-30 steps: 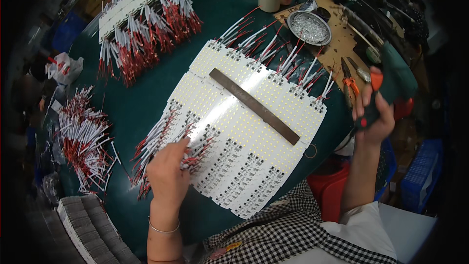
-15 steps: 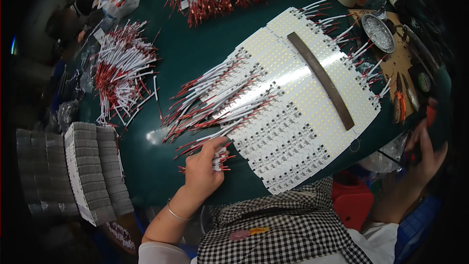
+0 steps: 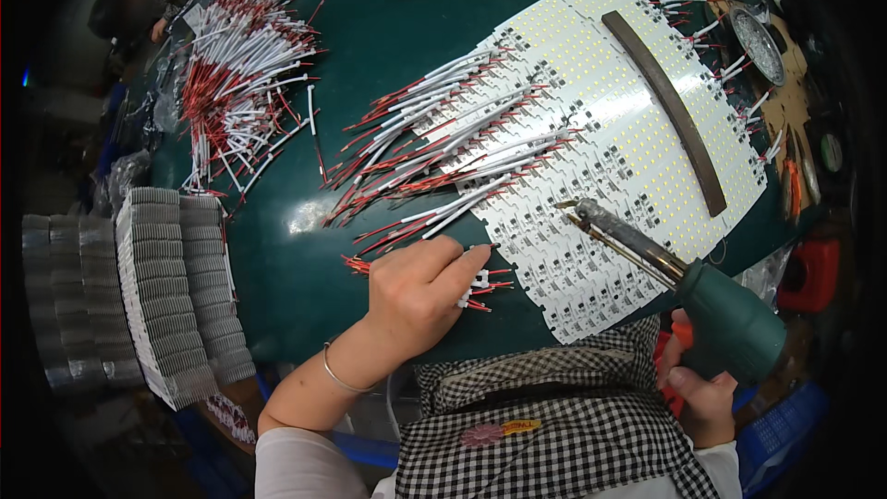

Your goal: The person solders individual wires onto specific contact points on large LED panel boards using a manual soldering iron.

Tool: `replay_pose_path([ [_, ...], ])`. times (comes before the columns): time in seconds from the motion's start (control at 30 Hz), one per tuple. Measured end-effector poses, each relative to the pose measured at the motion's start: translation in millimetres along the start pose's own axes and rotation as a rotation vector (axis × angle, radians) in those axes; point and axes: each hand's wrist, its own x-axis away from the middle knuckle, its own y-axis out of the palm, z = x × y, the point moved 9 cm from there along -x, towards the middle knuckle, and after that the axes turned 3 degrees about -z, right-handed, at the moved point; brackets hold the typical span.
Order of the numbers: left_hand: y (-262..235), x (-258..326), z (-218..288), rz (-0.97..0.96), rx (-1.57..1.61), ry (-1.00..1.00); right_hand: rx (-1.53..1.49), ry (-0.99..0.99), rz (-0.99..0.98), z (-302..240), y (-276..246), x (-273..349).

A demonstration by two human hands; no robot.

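At the near edge of the green table [image 3: 277, 296], the left hand [image 3: 416, 291] pinches a red-and-white wire lead [image 3: 476, 279] against the white LED strip panels [image 3: 601, 129]. The right hand [image 3: 702, 397], just past the table's near right corner, grips a green soldering gun [image 3: 684, 286], its tip over the panels right of the lead.

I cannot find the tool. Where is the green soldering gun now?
In the head view the green soldering gun is at lower right, held in the right hand, its tip over the near edge of the white LED boards.
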Motion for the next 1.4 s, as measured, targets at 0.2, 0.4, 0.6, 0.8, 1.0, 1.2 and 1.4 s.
replay_pose_path([
  [0.2,3,-2,1,0.023,0.044,-0.024,0.039,0.214,-0.01,12,13,6],
  [0.4,9,-1,1,-0.019,0.082,-0.043,0.13,0.192,-0.173,30,16,10],
  [0.6,10,1,-4,-0.046,0.044,-0.127,0.145,0.175,-0.237,34,22,11],
  [0.8,10,1,-8,-0.023,0.018,-0.19,0.215,0.149,-0.3,34,24,10],
  [1.0,12,1,-5,-0.032,0.032,-0.139,0.274,0.112,-0.362,32,29,3],
  [1.2,14,0,-5,-0.039,0.088,-0.158,0.236,0.081,-0.438,28,44,-4],
  [1.4,13,1,-8,-0.024,0.106,-0.195,0.241,0.036,-0.464,22,53,-8],
])
